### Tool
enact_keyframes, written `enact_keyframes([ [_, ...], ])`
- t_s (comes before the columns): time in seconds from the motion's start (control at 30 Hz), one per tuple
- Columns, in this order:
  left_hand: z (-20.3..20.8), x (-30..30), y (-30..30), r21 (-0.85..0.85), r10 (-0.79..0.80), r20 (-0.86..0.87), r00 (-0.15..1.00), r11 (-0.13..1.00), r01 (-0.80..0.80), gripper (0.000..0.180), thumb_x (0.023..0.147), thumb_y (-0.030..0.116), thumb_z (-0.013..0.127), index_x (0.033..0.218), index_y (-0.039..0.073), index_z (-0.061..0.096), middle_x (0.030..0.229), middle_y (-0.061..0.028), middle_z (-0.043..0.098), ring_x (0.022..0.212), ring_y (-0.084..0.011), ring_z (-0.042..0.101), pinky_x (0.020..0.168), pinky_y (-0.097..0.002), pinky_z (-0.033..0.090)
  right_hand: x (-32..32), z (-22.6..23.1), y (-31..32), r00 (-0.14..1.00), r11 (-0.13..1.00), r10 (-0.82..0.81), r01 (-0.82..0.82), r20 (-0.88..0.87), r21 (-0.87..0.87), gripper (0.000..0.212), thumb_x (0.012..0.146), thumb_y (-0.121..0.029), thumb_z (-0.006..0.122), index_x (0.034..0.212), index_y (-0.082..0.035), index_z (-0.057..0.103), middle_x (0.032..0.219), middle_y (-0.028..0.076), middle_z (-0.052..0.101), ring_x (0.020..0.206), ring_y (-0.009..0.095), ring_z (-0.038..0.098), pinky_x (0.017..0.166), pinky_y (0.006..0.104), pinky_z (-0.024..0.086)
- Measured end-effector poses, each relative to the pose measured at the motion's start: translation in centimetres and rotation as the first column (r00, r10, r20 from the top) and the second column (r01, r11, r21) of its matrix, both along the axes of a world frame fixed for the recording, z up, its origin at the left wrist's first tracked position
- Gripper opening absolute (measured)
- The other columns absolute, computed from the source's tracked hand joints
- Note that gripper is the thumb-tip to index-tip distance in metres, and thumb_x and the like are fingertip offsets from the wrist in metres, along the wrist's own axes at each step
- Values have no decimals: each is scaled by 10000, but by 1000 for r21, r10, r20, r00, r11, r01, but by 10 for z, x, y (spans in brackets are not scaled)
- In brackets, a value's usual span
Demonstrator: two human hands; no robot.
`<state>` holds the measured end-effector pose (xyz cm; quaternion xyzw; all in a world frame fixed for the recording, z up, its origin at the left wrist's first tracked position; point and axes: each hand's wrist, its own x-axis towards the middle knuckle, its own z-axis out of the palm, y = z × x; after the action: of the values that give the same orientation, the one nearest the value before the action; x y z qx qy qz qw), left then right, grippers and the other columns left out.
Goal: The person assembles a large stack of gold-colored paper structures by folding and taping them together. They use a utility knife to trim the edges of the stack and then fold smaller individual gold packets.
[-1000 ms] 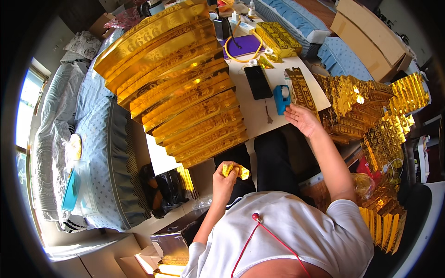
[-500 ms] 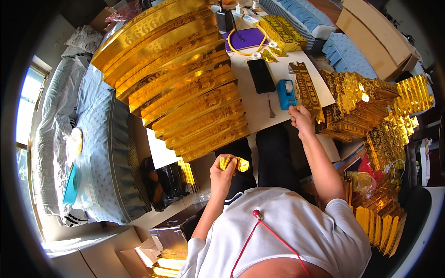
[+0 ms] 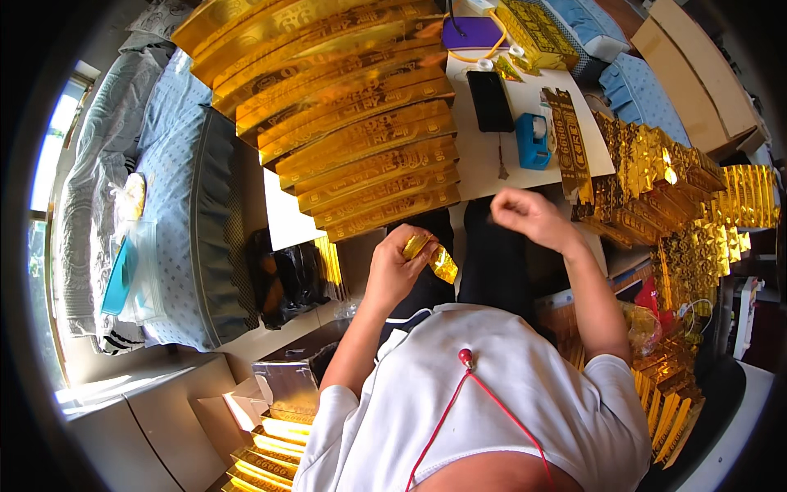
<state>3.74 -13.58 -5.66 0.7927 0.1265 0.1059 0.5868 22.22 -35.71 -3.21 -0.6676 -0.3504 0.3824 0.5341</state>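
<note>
My left hand is above my lap, its fingers closed on a small folded piece of gold foil paper. To its right, over the table's near edge, is my right hand, its fingers pinched together. Whatever they hold, if anything, is too small to make out. Just beyond that hand, a blue tape dispenser stands on the white table. A flat gold printed strip lies to the dispenser's right and a black phone to its left.
Pleated gold paper in a long row covers the table's left side. More folded gold paper is piled at right. Farther back are a purple pad and a gold box. A black bag sits below the table at left.
My right hand has left the tape dispenser and come toward my left hand. My left hand has turned a little with the gold paper still in it. The view has shifted slightly.
</note>
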Motion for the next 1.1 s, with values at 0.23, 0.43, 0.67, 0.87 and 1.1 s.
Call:
enact_keyframes([
  [0.23, 25, 0, -1, 232, -96, -22, 995, 968, 98, 165, 858, 94, 751, 977, 3, 681, 862, -124, 634, 786, -312, 638, 719, -348, 506, -30, 30, 42, 943, 946, 294, -263, 159, -188, 189, 938, -194, 661, 910, -31, 570, 787, 23, 566, 711, 127, 487, 657, 297, 429],
  [0.43, 28, -3, 0, 253, -104, -66, 992, 960, 118, 179, 852, 114, 757, 965, 1, 676, 858, -136, 624, 775, -334, 625, 697, -366, 501, -39, 34, 50, 888, 914, 370, -297, 272, -276, 204, 916, -219, 631, 912, -27, 561, 835, 143, 629, 780, 337, 595, 709, 416, 468],
  [0.67, 28, -2, -4, 262, -118, -47, 992, 957, 126, 178, 846, 105, 752, 965, -3, 675, 854, -142, 624, 779, -347, 622, 696, -372, 503, -49, 35, 49, 816, 895, 405, -264, 411, -359, 200, 910, -227, 631, 915, -43, 553, 886, 145, 638, 887, 369, 625, 748, 457, 488],
  [0.87, 27, -6, -6, 268, -94, -29, 995, 958, 98, 170, 841, 91, 748, 962, -5, 676, 861, -140, 627, 782, -341, 627, 697, -370, 507, -64, 34, 48, 655, 944, 318, -147, 686, -297, 157, 880, -173, 661, 931, -65, 559, 874, 107, 638, 894, 334, 639, 769, 454, 517],
  [1.1, 18, -13, -13, 232, -95, 31, 995, 969, 86, 169, 809, 47, 748, 956, 4, 676, 875, -130, 632, 778, -326, 635, 694, -360, 514, -74, 26, 42, 492, 956, 274, -48, 827, -289, 152, 838, -114, 660, 950, -80, 562, 872, 78, 618, 870, 281, 641, 759, 427, 525],
])
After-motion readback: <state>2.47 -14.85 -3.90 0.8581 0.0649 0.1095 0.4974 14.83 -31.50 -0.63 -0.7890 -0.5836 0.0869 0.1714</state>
